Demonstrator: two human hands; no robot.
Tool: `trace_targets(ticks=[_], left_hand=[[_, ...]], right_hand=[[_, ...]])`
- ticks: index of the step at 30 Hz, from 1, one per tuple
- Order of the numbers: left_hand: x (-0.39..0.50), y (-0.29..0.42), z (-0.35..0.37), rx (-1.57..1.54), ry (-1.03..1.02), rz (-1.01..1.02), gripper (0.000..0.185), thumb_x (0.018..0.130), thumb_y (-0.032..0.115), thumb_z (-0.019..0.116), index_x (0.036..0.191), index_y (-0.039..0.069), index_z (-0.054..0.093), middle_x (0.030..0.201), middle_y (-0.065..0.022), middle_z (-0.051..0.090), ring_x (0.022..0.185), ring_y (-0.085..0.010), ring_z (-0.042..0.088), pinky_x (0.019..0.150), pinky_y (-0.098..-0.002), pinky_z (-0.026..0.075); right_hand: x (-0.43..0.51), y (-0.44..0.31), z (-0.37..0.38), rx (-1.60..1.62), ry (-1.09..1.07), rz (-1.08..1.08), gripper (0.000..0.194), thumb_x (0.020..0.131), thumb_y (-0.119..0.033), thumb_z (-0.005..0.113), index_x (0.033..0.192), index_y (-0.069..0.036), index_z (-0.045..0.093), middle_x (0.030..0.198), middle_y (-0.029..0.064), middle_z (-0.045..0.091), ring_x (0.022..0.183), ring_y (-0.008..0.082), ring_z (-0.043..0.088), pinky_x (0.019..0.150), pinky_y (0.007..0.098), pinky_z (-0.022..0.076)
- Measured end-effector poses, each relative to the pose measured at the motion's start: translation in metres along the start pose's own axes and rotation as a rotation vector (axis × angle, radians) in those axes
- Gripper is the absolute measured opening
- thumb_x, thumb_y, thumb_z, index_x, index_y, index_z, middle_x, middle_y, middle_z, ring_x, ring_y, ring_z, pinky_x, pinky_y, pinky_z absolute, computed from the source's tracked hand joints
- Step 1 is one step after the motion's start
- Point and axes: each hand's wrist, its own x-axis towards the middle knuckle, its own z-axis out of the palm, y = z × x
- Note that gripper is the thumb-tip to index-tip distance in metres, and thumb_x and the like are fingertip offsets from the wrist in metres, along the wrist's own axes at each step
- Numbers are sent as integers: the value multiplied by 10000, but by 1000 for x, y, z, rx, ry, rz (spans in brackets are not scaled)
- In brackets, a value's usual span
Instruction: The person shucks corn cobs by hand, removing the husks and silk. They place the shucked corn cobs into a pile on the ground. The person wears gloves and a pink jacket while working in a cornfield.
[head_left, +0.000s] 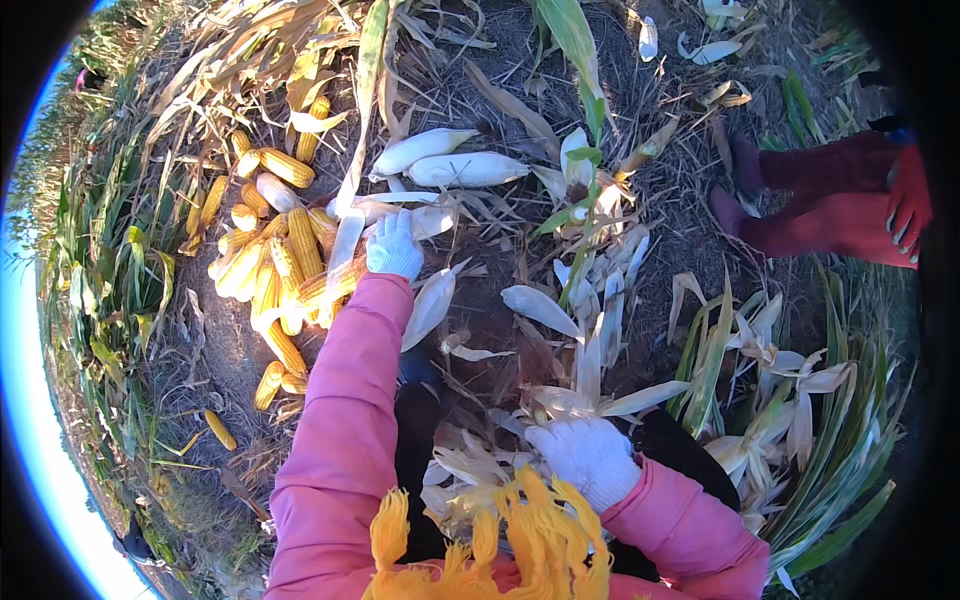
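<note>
My left hand (395, 246), in a white knit glove, reaches forward to the right edge of a pile of husked yellow corn ears (304, 244). Its fingers lie against a pale dry husk (429, 222); the palm side is hidden, so its grip cannot be made out. Low in front of my body is my right hand (587, 459), also gloved in white, with curled fingers beside loose corn husks (559, 401). What it may hold is hidden underneath. Two ears still in pale husks (469, 169) lie on the ground beyond my left hand.
Cut corn stalks with green leaves (847, 450) lie at the right. Dry stalks (225, 67) cover the ground at the upper left. Another person's legs (825, 199) and red-gloved hand (909, 202) are at the far right. A yellow fringe (540, 532) hangs before me.
</note>
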Motion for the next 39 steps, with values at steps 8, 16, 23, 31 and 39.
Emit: trace_targets(ticks=[8, 16, 23, 31, 39], left_hand=[[27, -5, 26, 321, -113, 177, 299, 722, 235, 692, 989, 116, 626, 964, -84, 570, 939, -264, 563, 780, -414, 436], [-39, 37, -35, 322, -337, 708, 323, 805, 249, 599, 1120, 177, 612, 990, -68, 569, 965, -278, 524, 798, -417, 402], [-102, 104, -168, -15, 34, 1314, 294, 817, 276, 552, 1097, 187, 571, 1183, -97, 559, 1217, -311, 488, 972, -507, 387], [-154, 169, -254, -240, 43, 1364, 419, 729, 107, 643, 1141, 97, 566, 1174, -116, 564, 1195, -316, 512, 1043, -462, 405], [-200, 203, -230, -1824, -813, -733, 632, 889, 106, 635, 1425, 46, 307, 1348, -62, 486, 1172, -163, 522, 1010, -318, 421]], right_hand=[[10, 7, -10, 82, 0, 52, 351, 766, -236, 626, 1084, -103, 561, 890, 63, 578, 823, 230, 610, 711, 368, 473], [6, 22, -11, 46, 199, 137, 359, 793, -178, 610, 1139, -88, 573, 988, 92, 633, 857, 259, 642, 718, 372, 510], [36, 25, -21, 1215, 690, 174, 396, 940, -212, 559, 1297, -57, 489, 1157, 108, 606, 999, 224, 620, 868, 347, 511], [40, 21, -21, 1951, 527, 66, 418, 959, -360, 548, 1277, -97, 482, 1207, 79, 563, 997, 201, 589, 865, 322, 506], [32, 20, -27, 1247, 631, 118, 330, 979, -351, 505, 1137, -70, 572, 1006, 75, 606, 904, 181, 575, 838, 296, 468]])
